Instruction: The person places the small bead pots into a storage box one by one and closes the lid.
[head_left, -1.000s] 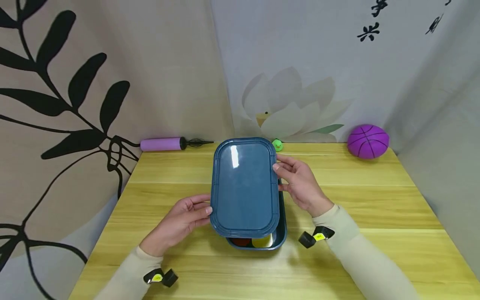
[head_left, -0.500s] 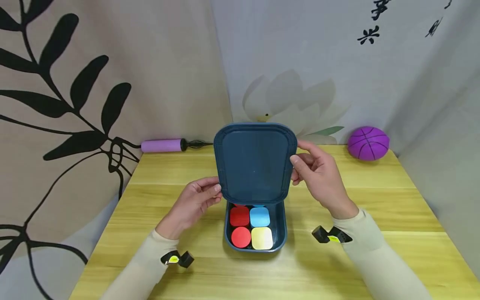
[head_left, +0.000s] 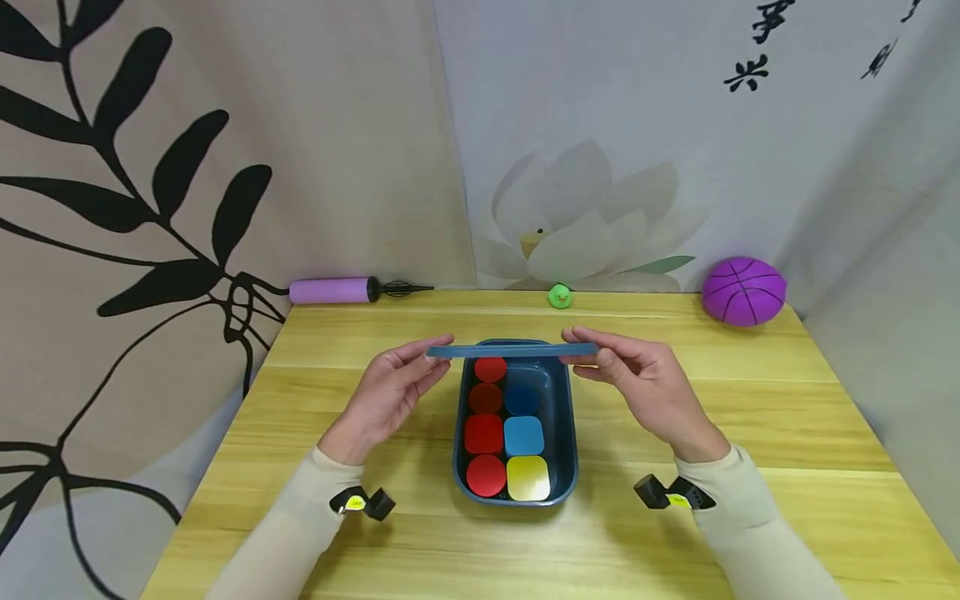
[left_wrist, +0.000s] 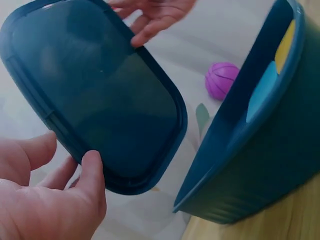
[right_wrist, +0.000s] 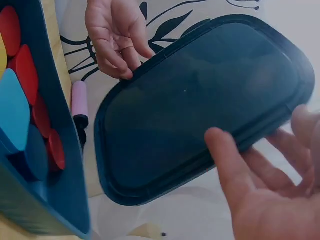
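Observation:
A dark blue plastic lid [head_left: 517, 350] is held level above the far end of a matching rectangular box [head_left: 561, 442], showing edge-on in the head view. My left hand [head_left: 386, 400] pinches its left edge; my right hand [head_left: 648, 387] grips the opposite edge. Both wrist views show the lid's broad face [left_wrist: 100, 90]. Inside the uncovered box, a column of red pieces, such as the round one [head_left: 486, 475], runs down the left. Beside them lie a yellow square piece [head_left: 528, 477], a light blue one [head_left: 523, 436] and a dark blue one [head_left: 522, 400].
Along the back of the wooden table [head_left: 675, 533] lie a purple hand pump [head_left: 333, 290], a small green toy with a face [head_left: 559, 296] and a purple ball [head_left: 744, 291]. A printed curtain [head_left: 360, 150] hangs behind them.
The lid has come off the box, tilting up with its underside showing, then turning edge-on over the box's far end. Both hands moved with it, uncovering the coloured pieces.

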